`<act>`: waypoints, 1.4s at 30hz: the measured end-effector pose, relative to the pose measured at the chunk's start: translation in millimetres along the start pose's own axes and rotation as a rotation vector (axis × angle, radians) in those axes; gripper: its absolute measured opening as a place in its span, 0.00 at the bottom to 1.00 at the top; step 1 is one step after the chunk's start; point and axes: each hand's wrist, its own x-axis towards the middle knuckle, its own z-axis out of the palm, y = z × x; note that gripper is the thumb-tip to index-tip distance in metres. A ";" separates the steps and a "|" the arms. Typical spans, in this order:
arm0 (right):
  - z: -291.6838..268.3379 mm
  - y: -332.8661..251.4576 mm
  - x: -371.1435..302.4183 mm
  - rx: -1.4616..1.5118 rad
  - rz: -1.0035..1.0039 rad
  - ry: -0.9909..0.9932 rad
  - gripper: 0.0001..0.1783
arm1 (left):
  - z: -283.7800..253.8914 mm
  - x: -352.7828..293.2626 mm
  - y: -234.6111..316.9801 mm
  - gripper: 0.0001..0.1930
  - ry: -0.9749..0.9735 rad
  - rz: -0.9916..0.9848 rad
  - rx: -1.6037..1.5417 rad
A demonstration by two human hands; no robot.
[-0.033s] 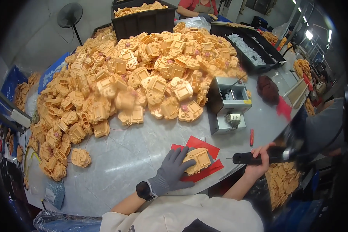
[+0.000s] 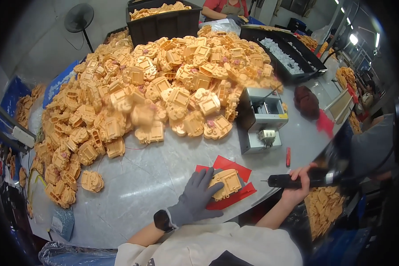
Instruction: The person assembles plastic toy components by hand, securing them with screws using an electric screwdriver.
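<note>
My left hand, in a grey glove with a dark watch at the wrist, grips a tan plastic housing from its left side. The housing rests over red sheet-like pieces near the table's front edge. In my bare right hand is a black electric screwdriver, held level with its thin bit pointing left. The bit's tip is apart from the housing. What lies under the housing is mostly hidden.
A big heap of tan housings covers the table's far and left parts. Beyond my right hand stand a grey metal device and a small red stick. Black bins stand behind. A person in red works at the far side.
</note>
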 end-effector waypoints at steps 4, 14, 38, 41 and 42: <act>-10.5 -14.6 3.9 -0.051 -0.116 0.024 0.23 | -43.3 13.1 59.6 0.33 0.367 0.335 -0.102; 21.7 2.4 43.4 -0.083 -0.173 -0.080 0.21 | 35.0 21.7 2.2 0.37 -0.084 0.008 0.130; 65.2 52.1 90.1 -0.330 -0.051 -0.309 0.12 | 66.1 -31.7 -16.9 0.35 0.227 -0.113 -0.164; 56.9 45.3 75.8 -0.368 0.016 -0.302 0.13 | 63.8 -34.4 -15.0 0.37 0.232 -0.226 -0.312; 54.0 44.1 66.5 -0.313 0.049 -0.282 0.13 | 61.5 -31.9 -13.5 0.37 0.233 -0.246 -0.316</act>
